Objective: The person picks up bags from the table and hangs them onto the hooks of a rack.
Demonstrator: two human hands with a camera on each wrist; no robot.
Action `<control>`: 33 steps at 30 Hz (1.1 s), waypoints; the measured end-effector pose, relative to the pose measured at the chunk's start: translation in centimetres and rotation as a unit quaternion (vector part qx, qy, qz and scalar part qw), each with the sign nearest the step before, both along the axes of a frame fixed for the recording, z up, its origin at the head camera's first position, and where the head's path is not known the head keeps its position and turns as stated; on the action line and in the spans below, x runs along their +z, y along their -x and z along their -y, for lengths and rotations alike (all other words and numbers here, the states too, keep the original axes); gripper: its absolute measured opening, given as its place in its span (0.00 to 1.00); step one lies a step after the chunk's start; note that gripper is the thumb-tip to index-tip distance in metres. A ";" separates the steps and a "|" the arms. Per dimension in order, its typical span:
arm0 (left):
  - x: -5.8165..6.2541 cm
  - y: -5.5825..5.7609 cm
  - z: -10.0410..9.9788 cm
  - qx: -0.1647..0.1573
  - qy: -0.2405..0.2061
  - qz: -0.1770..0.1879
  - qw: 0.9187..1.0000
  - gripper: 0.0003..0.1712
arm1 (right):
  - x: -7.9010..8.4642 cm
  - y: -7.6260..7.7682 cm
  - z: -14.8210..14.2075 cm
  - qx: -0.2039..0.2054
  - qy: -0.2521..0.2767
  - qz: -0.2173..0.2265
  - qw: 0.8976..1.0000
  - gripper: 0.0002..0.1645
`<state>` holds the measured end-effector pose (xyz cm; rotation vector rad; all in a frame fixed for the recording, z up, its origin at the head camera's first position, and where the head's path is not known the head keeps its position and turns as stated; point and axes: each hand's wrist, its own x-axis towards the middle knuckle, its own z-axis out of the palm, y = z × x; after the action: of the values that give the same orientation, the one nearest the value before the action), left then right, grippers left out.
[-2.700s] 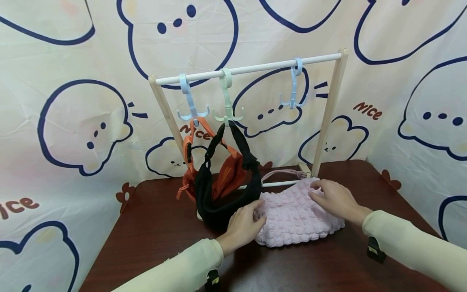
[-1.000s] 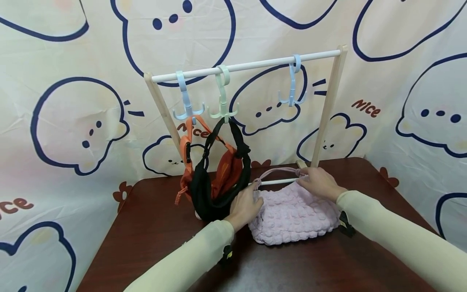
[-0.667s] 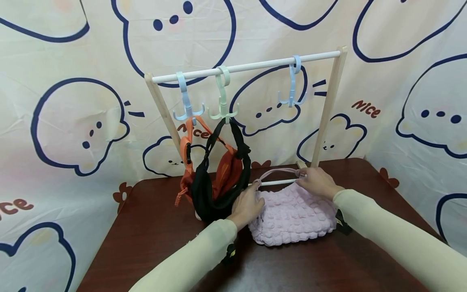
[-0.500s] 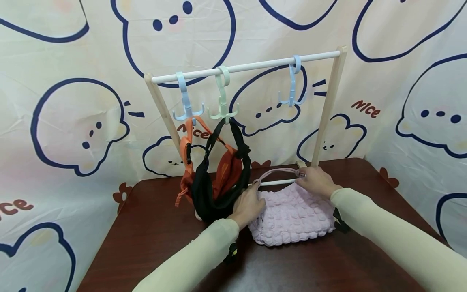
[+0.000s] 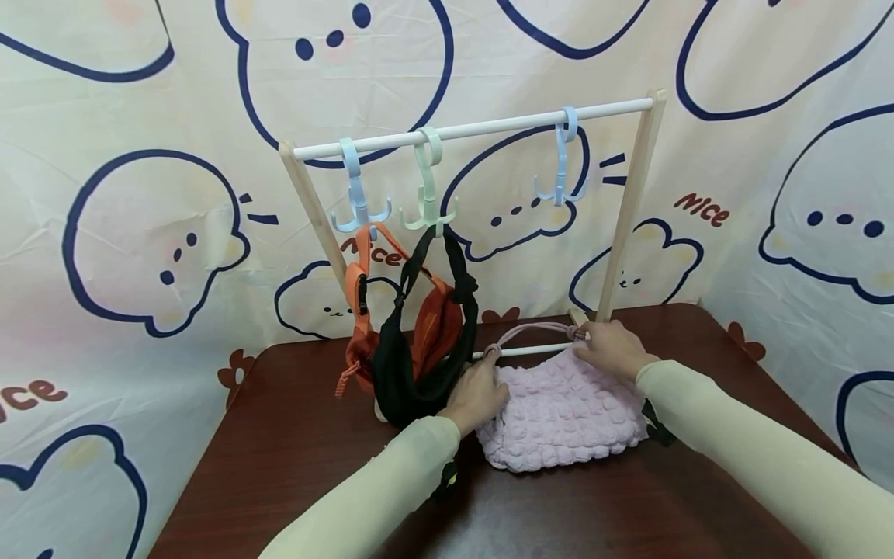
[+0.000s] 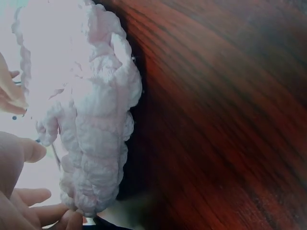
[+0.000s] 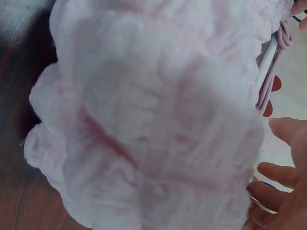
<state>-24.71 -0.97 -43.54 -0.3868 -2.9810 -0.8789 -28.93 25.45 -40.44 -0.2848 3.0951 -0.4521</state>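
A pale pink puffy handbag [image 5: 559, 415] with a thin pink strap [image 5: 534, 327] lies on the brown table, in front of the rack's lower bar. My left hand [image 5: 477, 392] touches its upper left corner by the strap knot. At the upper right corner rests my right hand [image 5: 615, 349]. Seen from the left wrist, thumb and fingers [image 6: 36, 195] are spread at the bag's end, some fingertips touching it. In the right wrist view, the fingers [image 7: 278, 176] lie along the bag's edge, thumb apart. The bag hides some of the fingertips.
A wooden rack with a white top bar [image 5: 489, 128] stands behind. Blue hooks [image 5: 358, 194] and a green hook [image 5: 426, 182] hang on it. An orange bag [image 5: 359, 341] and a black bag [image 5: 401, 388] hang beside my left hand. Another blue hook [image 5: 561, 167] bears nothing.
Since the earliest frame, both hands have moved from the bag's sides up to its top corners, and its strap now arches up. In the last half second the black bag has turned slightly.
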 end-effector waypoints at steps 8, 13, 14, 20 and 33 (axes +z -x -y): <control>-0.4 0.3 0.3 -0.014 -0.006 -0.005 1.000 0.29 | -0.2 0.2 -0.4 0.021 0.008 0.006 1.000 0.19; -0.5 0.1 0.4 -0.011 -0.021 0.014 1.000 0.21 | -0.4 0.0 -0.6 0.030 0.014 0.004 0.999 0.11; -0.4 0.0 0.5 -0.011 -0.024 0.015 1.000 0.20 | -0.4 0.0 -0.7 0.032 0.013 0.006 0.999 0.10; -0.3 -0.1 0.6 -0.018 -0.034 0.009 0.999 0.20 | -0.4 -0.3 -1.1 0.033 0.021 0.031 0.999 0.11; -0.3 -0.1 0.8 -0.013 -0.017 0.003 1.000 0.07 | 0.7 -1.2 -1.2 0.040 0.043 0.059 0.997 0.18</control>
<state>-24.65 -1.79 -43.89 -0.4247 -2.9695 -0.9337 -27.71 26.67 -39.77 -0.3677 2.9418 -0.5776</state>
